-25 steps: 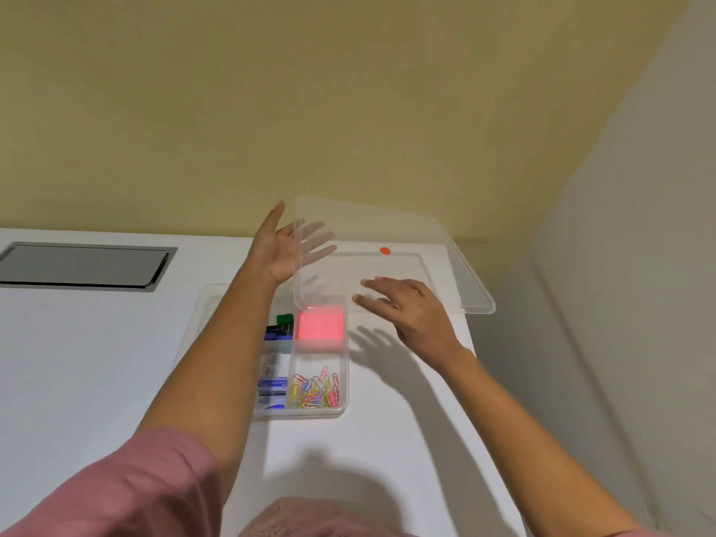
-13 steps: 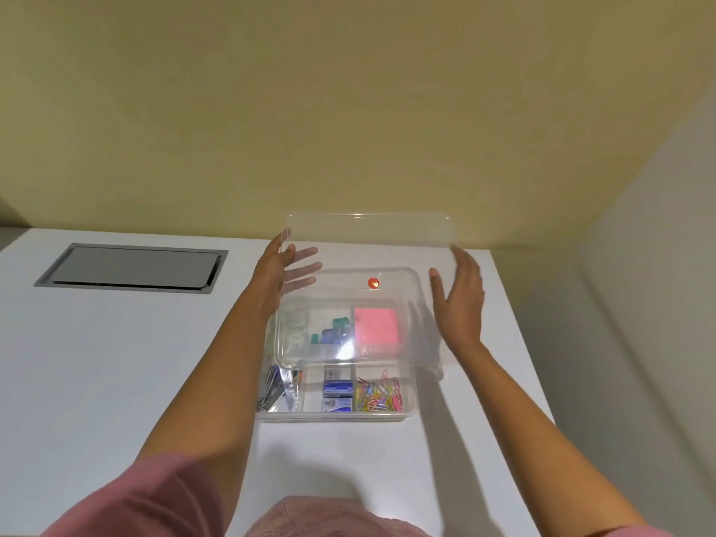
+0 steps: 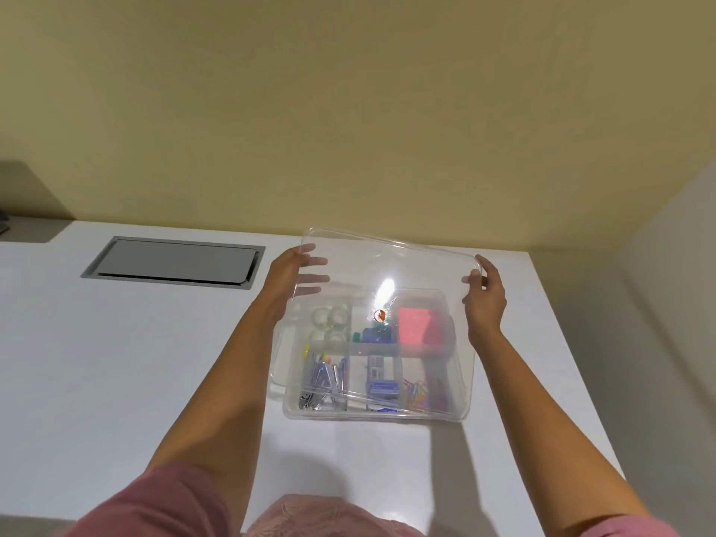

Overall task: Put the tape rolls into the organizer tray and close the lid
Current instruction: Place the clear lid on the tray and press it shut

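I hold a clear plastic lid [image 3: 422, 265] with a small red sticker over the clear organizer tray [image 3: 372, 413] on the white table. My left hand [image 3: 292, 273] grips the lid's far left edge, and my right hand [image 3: 484, 300] grips its far right edge. The lid is tilted, its far edge higher than its near edge. Through it I see several clear tape rolls [image 3: 329, 323] in the tray's far left compartment. Other compartments hold a pink note pad, blue staple boxes, metal clips and coloured paper clips.
A grey cable hatch [image 3: 174, 262] is set flush into the white table [image 3: 116, 381] at the far left. A yellow wall runs behind the table, and a pale wall stands close on the right.
The lid has come down and toward me, from held high above the tray's far half to covering nearly the whole tray. Both hands have moved with it along its side edges.
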### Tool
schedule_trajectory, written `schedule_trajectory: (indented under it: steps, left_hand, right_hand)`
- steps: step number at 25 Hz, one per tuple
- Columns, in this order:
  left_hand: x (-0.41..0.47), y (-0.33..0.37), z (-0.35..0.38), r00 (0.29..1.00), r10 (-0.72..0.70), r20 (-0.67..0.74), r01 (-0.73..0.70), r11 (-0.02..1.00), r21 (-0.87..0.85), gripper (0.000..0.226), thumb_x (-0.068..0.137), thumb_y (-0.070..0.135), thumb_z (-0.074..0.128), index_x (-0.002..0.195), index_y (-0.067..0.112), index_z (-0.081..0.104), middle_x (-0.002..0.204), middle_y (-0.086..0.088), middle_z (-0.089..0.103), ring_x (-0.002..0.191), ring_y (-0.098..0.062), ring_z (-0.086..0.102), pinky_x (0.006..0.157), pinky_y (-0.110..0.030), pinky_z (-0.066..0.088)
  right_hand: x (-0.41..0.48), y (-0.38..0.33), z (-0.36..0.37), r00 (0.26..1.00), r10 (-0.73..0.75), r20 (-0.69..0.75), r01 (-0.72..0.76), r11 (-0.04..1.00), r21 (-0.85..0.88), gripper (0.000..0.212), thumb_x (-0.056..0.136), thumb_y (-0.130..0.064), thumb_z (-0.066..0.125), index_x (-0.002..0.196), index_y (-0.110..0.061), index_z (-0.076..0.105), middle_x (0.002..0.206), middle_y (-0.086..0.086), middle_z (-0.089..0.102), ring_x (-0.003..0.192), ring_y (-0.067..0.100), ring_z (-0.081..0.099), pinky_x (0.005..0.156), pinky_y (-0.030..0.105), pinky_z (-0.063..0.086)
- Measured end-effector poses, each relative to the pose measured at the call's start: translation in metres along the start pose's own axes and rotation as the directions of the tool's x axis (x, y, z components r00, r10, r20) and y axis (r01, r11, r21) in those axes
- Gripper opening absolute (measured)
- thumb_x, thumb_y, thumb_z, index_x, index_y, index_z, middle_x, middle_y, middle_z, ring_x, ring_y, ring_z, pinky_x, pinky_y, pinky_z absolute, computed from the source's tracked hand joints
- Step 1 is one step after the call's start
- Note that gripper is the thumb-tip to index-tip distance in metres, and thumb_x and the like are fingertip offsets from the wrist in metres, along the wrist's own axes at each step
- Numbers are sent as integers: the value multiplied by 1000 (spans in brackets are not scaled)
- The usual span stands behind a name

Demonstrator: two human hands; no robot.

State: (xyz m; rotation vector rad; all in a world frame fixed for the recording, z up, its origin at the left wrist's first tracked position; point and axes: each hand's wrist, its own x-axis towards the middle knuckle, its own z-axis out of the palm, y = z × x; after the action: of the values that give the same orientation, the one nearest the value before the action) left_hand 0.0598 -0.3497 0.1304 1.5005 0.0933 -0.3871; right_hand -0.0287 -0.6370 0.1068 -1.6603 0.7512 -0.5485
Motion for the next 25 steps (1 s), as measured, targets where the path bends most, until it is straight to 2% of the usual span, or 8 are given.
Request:
schedule_trajectory:
  steps: [3,7,10,13,17,21,23,25]
  left_hand:
    - [5,6,-4,994,59,-91,-60,998,-1,22,98,32,48,114,20,57,92,3,70,59,-9,73,52,-20,58]
    - [15,3,-7,976,62,-211,-67,998,-19,19,99,23,44,107,17,60,81,-2,70,52,-10,71,49,-20,56]
    - [22,-12,-6,962,20,-272,-32,999,-40,24,99,17,40,108,12,61,83,-2,68,57,-13,71,56,-22,56]
    - [30,-30,-4,946,-65,-318,64,998,-13,27,98,13,44,118,7,60,95,-7,65,68,-13,65,65,-22,51]
    - [37,-55,1,895,-84,-438,135,987,88,27,97,12,47,117,2,62,98,-11,63,65,-12,60,64,-22,48]
    - [48,-72,3,880,-58,-472,203,944,261,26,96,14,49,110,2,68,112,-20,69,101,-32,64,95,-37,51]
    - [53,-78,7,892,-27,-452,216,902,374,27,97,15,49,110,2,68,117,-19,68,112,-34,60,97,-35,47]
    - [58,-84,10,894,12,-448,200,883,424,26,97,14,50,110,1,68,118,-19,67,112,-34,60,91,-29,44]
  right_hand:
    - [-2,2,5,1000,9,29,-9,1000,-11,27,101,-25,40,122,-24,57,83,-1,61,58,13,48,59,23,44]
    - [-1,4,15,998,11,64,-5,996,-84,28,101,-32,41,119,-17,56,75,-4,57,76,18,53,74,38,46]
    - [3,13,21,997,61,48,-55,991,-118,29,101,-32,40,119,-15,54,75,-5,57,80,21,53,77,40,47]
    - [6,24,25,990,142,24,-138,982,-130,29,100,-31,41,119,-14,54,85,-1,63,80,23,54,80,41,49]
    - [12,43,27,977,203,67,-178,947,-268,25,99,-26,45,113,-11,58,108,13,68,83,28,59,81,39,49]
    - [26,53,29,979,193,57,-146,876,-459,26,98,-19,47,115,-9,63,117,14,67,105,34,62,88,36,49]
    - [35,57,32,983,176,45,-129,851,-510,26,98,-15,47,114,-6,65,119,15,67,109,34,61,89,35,49]
    - [43,62,35,986,164,40,-118,842,-526,26,98,-11,47,113,-4,66,118,17,67,109,34,61,87,34,49]
